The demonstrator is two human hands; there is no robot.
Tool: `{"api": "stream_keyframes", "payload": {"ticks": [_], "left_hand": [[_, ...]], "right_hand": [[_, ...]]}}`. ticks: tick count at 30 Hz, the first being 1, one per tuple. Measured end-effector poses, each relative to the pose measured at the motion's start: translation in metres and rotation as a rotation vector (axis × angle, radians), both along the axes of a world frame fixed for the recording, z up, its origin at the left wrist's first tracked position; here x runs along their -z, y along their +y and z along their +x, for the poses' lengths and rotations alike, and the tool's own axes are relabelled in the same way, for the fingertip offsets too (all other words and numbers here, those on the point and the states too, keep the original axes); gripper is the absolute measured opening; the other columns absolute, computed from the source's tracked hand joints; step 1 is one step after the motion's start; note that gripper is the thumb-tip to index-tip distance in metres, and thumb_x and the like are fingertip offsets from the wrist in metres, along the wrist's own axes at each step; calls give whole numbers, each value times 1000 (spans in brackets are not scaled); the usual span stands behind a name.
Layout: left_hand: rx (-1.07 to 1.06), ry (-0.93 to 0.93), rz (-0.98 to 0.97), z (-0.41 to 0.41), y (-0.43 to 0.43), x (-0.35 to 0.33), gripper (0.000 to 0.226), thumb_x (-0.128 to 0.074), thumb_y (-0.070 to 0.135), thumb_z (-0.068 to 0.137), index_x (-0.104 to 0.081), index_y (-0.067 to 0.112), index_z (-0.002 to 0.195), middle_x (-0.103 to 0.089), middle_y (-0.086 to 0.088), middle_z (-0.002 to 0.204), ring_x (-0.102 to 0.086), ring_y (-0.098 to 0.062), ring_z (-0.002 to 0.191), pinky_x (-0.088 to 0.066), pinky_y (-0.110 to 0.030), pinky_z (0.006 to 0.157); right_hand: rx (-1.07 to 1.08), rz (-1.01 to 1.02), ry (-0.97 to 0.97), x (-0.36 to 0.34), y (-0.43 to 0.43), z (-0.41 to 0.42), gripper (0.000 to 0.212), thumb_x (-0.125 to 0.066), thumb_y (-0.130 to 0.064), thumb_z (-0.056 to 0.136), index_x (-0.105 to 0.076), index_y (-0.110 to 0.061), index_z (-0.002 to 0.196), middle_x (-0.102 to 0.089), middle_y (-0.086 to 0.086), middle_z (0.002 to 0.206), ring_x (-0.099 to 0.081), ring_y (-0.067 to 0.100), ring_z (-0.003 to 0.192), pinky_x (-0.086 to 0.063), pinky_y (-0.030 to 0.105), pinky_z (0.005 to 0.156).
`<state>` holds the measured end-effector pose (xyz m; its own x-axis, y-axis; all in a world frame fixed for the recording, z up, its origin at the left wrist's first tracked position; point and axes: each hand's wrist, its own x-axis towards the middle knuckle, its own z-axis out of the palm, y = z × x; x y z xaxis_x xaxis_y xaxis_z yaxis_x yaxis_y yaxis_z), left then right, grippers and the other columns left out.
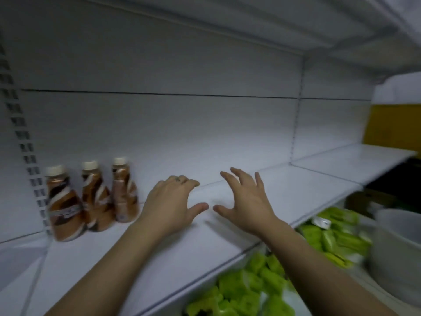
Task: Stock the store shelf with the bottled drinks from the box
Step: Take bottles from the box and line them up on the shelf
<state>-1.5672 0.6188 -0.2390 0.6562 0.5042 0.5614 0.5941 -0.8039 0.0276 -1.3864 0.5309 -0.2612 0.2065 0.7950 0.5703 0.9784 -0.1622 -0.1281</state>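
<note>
Both empty, side by side over the white shelf [159, 265], thumbs close but apart. Left hand [173, 204] with fingers loosely bent downward, thumb stretched toward the right. Right hand [245, 205] spread wide, fingers slightly clawed; hovering or touching the board, cannot tell. Just left of the left hand, three bottled drinks [95, 199] upright in a row on the same shelf, brown with cream caps, near the slotted upright [27, 156]. Below, on the lower level, green packets [246, 286]. Further right, a pale basin [396, 242], blurred.
</note>
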Motion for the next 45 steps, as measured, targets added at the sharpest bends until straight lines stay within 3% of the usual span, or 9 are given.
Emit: {"api": "stream_keyframes", "payload": {"ticks": [5,11,21,27,34,36,38,41,45], "left_hand": [[298,92,-45,100,-49,19,65,-47,67,81,-47,31,135,-49,8,139,-39,-14,129,-32,-34,101],[585,265,-63,208,-143,65,67,-45,72,79,-53,26,127,-55,2,130,-45,-19,122,-39,-36,96],[881,501,-285,289,-282,156,73,-53,70,76,-50,26,134,-55,0,134,-49,-23,122,-43,-37,92],[896,699,-364,322,-327,207,60,-59,60,76,-57,25,125,-63,-1,118,-58,-22,104,-49,-35,82],[736,995,-377,369,-332,271,59,-60,57,79,-56,20,125,-60,-6,124,-56,-26,109,-48,-36,88],[653,1062,-437,377,-329,301,62,-62,56,78,-53,20,128,-59,-6,126,-56,-25,110,-47,-32,86],[602,1105,-508,384,-324,333,63,-65,54,77,-53,20,129,-59,-5,126,-57,-24,109,-44,-29,82],[587,1129,-626,394,-322,382,59,-65,52,76,-55,22,126,-62,-5,120,-59,-21,101,-44,-28,76],[590,1155,-793,405,-322,443,58,-70,35,77,-53,18,129,-60,-7,124,-58,-23,107,-47,-32,89]], "right_hand": [[297,-90,-5,22,-100,77,88,-58,-64,80,-21,-29,151,-18,4,161,-10,18,148,5,51,118],[625,-244,84,61,-228,130,87,-62,-63,78,-26,-29,149,-25,3,157,-22,22,144,-7,54,117],[1058,-569,348,131,-376,144,79,-63,-58,81,-31,-27,147,-29,9,156,-27,29,142,-14,59,114],[1109,-613,617,203,-422,144,73,-62,-59,81,-39,-24,141,-44,9,142,-42,30,130,-22,58,112],[975,-462,1070,293,-425,167,61,-67,-47,81,-48,-22,133,-50,10,132,-55,27,112,-45,36,91],[938,-481,1190,328,-420,168,57,-66,-42,83,-50,-20,134,-49,10,139,-51,28,122,-42,37,102],[948,-563,1332,364,-414,169,68,-64,-42,85,-39,-16,143,-39,13,148,-44,30,130,-36,39,108],[969,-563,1519,408,-404,173,65,-67,-35,85,-40,-18,142,-49,9,139,-50,26,122,-40,35,100],[1037,-588,1647,454,-395,180,49,-64,-29,89,-49,-15,133,-58,7,119,-56,22,108,-44,32,89]]}}
